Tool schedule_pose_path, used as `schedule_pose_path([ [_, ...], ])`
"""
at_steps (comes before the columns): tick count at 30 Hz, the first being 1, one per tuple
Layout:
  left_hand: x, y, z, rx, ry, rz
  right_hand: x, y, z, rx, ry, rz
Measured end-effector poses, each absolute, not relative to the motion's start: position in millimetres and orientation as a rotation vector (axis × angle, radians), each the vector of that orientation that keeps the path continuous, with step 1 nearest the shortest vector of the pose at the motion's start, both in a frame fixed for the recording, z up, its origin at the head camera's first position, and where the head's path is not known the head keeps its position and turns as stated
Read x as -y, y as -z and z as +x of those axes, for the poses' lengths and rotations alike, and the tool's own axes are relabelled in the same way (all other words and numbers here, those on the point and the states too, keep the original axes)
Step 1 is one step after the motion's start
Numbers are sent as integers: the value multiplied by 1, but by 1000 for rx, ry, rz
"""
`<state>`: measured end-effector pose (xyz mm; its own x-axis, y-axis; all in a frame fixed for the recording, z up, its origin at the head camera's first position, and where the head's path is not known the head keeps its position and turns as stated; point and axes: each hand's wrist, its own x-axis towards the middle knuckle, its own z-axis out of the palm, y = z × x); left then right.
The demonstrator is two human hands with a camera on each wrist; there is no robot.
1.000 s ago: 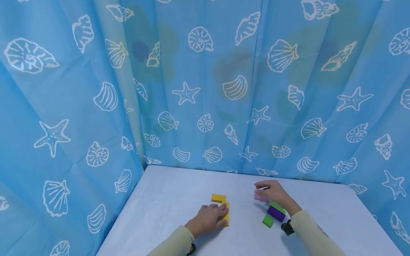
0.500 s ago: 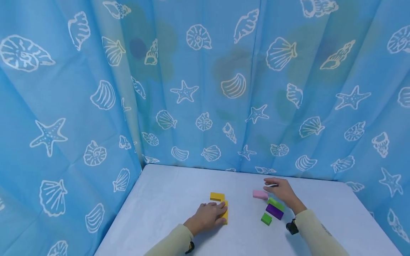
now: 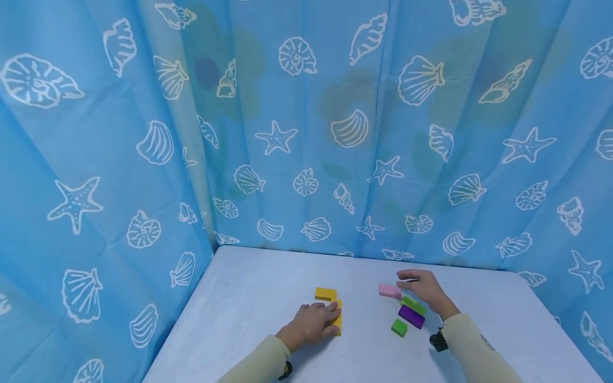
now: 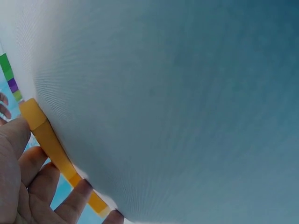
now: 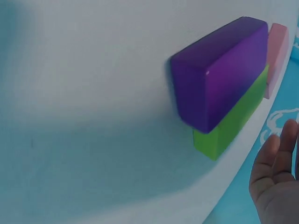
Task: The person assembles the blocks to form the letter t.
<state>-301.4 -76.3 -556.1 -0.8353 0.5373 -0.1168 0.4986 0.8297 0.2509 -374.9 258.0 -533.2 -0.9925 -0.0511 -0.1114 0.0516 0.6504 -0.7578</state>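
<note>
My left hand (image 3: 311,323) rests against a long yellow block (image 3: 339,319), its thumb and fingertips spread along the block in the left wrist view. Another yellow block (image 3: 325,293) lies crosswise at the far end of the first. On the right, my right hand (image 3: 423,287) hovers with loosely bent fingers and holds nothing, beyond the green block (image 3: 414,305) and beside the pink block (image 3: 389,290). A purple block (image 5: 224,70) lies along the green one, overlapping it in the right wrist view. Nearer the person sits a small green block (image 3: 399,327).
Everything lies on a white-covered table (image 3: 268,276). A blue curtain (image 3: 306,149) printed with white shells and starfish hangs behind it and along its left side. Each wrist wears a dark strapped device, such as the right one (image 3: 438,340).
My right hand has drawn back to the right, away from the pink block, which now shows fully. My left hand stays on the long yellow block.
</note>
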Motion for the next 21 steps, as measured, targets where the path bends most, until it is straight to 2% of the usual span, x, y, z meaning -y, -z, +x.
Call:
schedule_pose_path([
  [21,79,562,-304,-2845,-314,806,-259,557,-382,-2728,1177,86],
])
